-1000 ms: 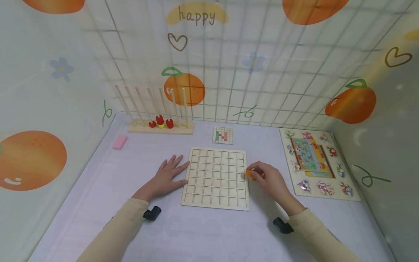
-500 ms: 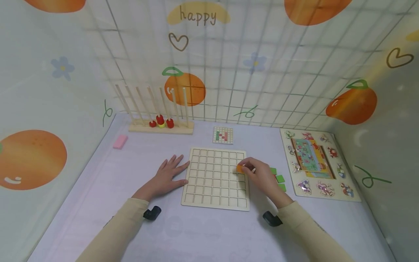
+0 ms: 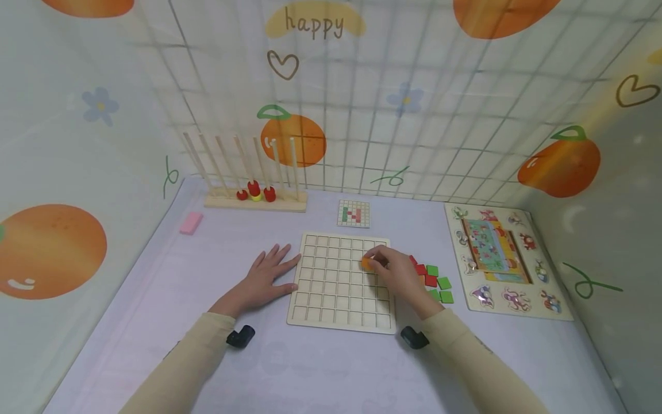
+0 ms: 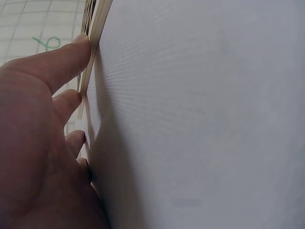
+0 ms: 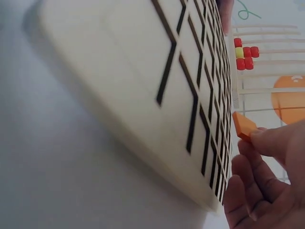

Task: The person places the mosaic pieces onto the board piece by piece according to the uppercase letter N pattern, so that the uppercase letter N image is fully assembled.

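Observation:
In the head view a wooden grid board with square cells lies mid-table. My right hand pinches an orange square tile between thumb and fingers, over the board's right part. The right wrist view shows the orange tile tilted at the fingertips, close over the grid. My left hand lies spread on the table, its thumb and index fingertip at the board's left edge. In the left wrist view the left thumb touches the board's side. Several red tiles and green tiles lie right of the board, partly behind the right hand.
A small pattern card lies behind the board. At the back left stands a wooden peg rack with red and yellow beads. A pink block lies at the left, and an animal picture puzzle at the right.
The right hand has moved left with the orange tile, from beside the board's right edge to over its cells, uncovering the red and green tiles. My left hand has stayed put.

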A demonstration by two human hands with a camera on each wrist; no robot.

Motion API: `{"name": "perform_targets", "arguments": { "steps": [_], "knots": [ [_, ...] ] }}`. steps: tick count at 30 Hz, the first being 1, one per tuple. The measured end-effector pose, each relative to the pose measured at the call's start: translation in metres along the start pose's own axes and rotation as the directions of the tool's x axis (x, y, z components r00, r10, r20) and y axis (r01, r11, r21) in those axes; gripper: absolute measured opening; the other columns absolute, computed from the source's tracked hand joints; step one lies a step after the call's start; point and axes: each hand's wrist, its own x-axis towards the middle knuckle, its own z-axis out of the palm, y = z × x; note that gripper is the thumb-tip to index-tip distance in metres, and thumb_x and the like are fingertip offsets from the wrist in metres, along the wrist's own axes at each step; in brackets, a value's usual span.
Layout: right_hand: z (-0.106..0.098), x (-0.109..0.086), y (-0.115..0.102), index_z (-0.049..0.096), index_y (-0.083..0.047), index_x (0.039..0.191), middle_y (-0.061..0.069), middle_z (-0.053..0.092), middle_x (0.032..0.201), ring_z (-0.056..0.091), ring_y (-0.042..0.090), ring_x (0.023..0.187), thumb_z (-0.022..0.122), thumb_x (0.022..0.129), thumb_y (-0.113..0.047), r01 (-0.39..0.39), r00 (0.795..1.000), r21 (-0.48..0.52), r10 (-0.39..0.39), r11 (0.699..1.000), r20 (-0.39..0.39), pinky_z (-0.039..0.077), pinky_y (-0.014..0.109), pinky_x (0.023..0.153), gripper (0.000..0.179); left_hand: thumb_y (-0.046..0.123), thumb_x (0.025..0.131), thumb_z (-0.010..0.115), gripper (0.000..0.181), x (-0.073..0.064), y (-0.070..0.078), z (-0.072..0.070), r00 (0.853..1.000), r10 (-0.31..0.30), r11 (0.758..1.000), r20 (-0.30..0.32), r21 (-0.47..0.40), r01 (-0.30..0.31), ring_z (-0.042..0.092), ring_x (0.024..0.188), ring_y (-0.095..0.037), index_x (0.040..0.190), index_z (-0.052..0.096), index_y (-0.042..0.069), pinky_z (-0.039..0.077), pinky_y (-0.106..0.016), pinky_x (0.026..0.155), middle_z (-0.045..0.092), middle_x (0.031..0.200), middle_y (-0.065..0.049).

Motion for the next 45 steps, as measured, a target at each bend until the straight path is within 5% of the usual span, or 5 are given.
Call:
{"name": "perform_targets", "arguments": {
  "steps": [21,45],
  "knots": [
    [0.021,0.010,0.002,0.072,-0.023,0.106,-0.005,0.063,0.087,0.056,0.018,0.081,0.071,0.097,-0.020,0.058,0.998,-0.041,-0.057,0.997,0.017,0.050,0.031,0.073,0.009,0.052,0.096,0.065,0.075,0.001,-0.002,0.002,1.000,0.011,1.000,0.003,0.000,-0.011,0.003,0.157,-0.035,0.160,0.036,0.024,0.000,-0.057,0.124,0.016,0.170,-0.009],
    [0.025,0.011,-0.001,0.078,-0.018,0.107,-0.003,0.059,0.100,0.054,0.017,0.085,0.077,0.093,-0.022,0.026,0.999,-0.094,-0.023,0.995,0.033,0.049,0.029,0.071,0.015,0.049,0.097,0.065,0.074,-0.001,-0.002,-0.001,1.000,0.018,1.000,-0.002,-0.015,-0.018,0.004,0.156,-0.035,0.159,0.036,0.023,0.000,-0.058,0.124,0.016,0.170,-0.010]
  ]
}}
